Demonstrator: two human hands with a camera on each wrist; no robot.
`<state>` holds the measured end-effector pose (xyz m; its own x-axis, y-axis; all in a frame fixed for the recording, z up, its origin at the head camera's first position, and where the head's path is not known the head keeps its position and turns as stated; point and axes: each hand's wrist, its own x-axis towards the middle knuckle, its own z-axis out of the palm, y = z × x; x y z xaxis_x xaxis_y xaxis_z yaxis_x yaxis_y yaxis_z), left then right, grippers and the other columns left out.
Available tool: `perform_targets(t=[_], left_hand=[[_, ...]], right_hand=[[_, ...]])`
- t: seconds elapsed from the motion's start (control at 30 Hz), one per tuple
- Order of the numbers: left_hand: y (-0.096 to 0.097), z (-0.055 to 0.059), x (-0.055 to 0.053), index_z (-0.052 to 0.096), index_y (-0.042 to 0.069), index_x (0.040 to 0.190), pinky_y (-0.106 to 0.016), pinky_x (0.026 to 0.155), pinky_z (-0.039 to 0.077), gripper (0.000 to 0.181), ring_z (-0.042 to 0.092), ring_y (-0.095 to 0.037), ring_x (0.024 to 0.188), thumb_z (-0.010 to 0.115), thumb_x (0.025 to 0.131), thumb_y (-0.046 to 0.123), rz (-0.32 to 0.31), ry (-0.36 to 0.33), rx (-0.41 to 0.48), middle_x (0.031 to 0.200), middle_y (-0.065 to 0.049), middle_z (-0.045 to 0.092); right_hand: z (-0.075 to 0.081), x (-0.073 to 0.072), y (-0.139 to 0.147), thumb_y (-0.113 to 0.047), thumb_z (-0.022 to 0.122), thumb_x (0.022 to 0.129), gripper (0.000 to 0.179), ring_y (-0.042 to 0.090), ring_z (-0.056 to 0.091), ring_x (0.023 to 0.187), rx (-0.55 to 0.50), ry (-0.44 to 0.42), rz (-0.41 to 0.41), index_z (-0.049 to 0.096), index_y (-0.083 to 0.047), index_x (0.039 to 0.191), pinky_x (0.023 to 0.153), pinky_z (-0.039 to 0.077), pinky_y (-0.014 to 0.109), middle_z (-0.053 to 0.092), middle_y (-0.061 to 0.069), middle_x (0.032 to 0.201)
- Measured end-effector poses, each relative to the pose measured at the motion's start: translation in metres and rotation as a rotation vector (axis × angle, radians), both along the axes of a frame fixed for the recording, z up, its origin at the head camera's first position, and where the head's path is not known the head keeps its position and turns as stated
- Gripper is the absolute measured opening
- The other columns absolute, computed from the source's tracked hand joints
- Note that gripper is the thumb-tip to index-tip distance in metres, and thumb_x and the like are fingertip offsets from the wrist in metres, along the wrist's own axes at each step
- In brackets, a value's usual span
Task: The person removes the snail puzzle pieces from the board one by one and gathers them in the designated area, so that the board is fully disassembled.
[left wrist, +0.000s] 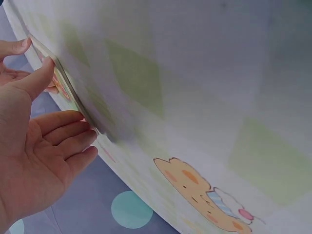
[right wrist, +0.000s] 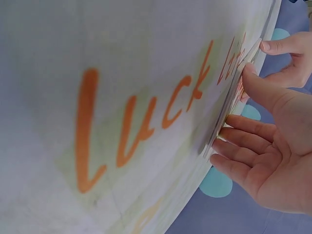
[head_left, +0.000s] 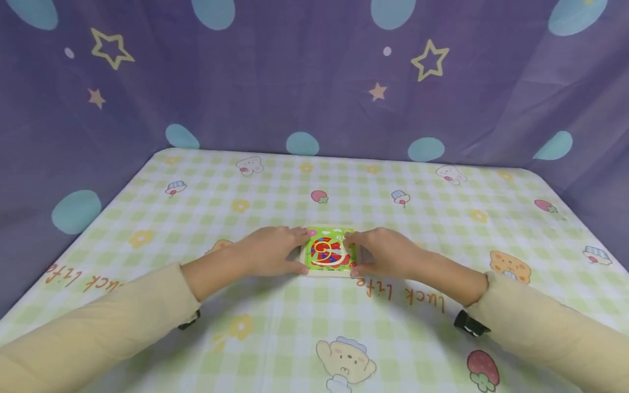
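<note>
A small square picture board (head_left: 330,252), green with a red and blue snail design and a pale rim, lies at the middle of the table. From its left side my left hand (head_left: 272,251) touches the edge, thumb at the near corner and fingertips toward the far corner. Mirroring it, my right hand (head_left: 388,252) rests against the right side, with a fingertip over the picture's edge. Both wrist views show the fingers of the left hand (left wrist: 48,141) and right hand (right wrist: 273,141) mostly straight, their tips along the board's thin edge.
A green-and-white checked tablecloth (head_left: 275,327) with cartoon prints and lettering covers the table. Behind it hangs a purple curtain (head_left: 304,82) with stars and teal dots. Dark straps sit near the cuffs of both cream sleeves (head_left: 108,322).
</note>
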<state>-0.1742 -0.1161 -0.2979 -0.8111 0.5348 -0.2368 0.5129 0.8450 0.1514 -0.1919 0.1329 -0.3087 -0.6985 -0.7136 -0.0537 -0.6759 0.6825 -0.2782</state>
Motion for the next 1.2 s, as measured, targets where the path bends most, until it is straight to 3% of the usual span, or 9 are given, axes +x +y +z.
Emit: perform_targets(t=[0.5, 0.87, 1.2], left_hand=[[-0.004, -0.001, 0.002, 0.041, 0.010, 0.146, -0.045, 0.115, 0.037, 0.076, 0.038, -0.027, 0.143, 0.066, 0.086, 0.050, 0.020, 0.004, 0.005, 0.154, -0.012, 0.038], [-0.008, 0.001, -0.003, 0.051, 0.007, 0.139, -0.046, 0.116, 0.034, 0.064, 0.039, -0.031, 0.142, 0.067, 0.088, 0.042, -0.129, 0.085, 0.103, 0.148, -0.011, 0.047], [-0.009, -0.007, -0.005, 0.053, 0.008, 0.137, -0.045, 0.113, 0.039, 0.058, 0.044, -0.026, 0.139, 0.067, 0.089, 0.038, -0.219, 0.120, 0.183, 0.147, -0.011, 0.048]], right_hand=[[0.004, 0.002, -0.002, -0.035, 0.075, 0.082, 0.056, 0.028, 0.060, 0.123, 0.020, -0.003, 0.003, 0.060, -0.008, 0.128, 0.101, 0.050, 0.044, 0.059, 0.010, 0.137], [0.009, -0.007, 0.005, -0.029, 0.079, 0.079, 0.052, 0.030, 0.063, 0.117, -0.070, 0.030, 0.006, 0.064, -0.002, 0.121, 0.099, 0.051, 0.045, 0.068, 0.013, 0.123], [0.006, -0.014, 0.010, -0.024, 0.078, 0.081, 0.043, 0.026, 0.067, 0.109, -0.110, 0.047, 0.044, 0.067, -0.002, 0.116, 0.094, 0.054, 0.041, 0.072, 0.010, 0.114]])
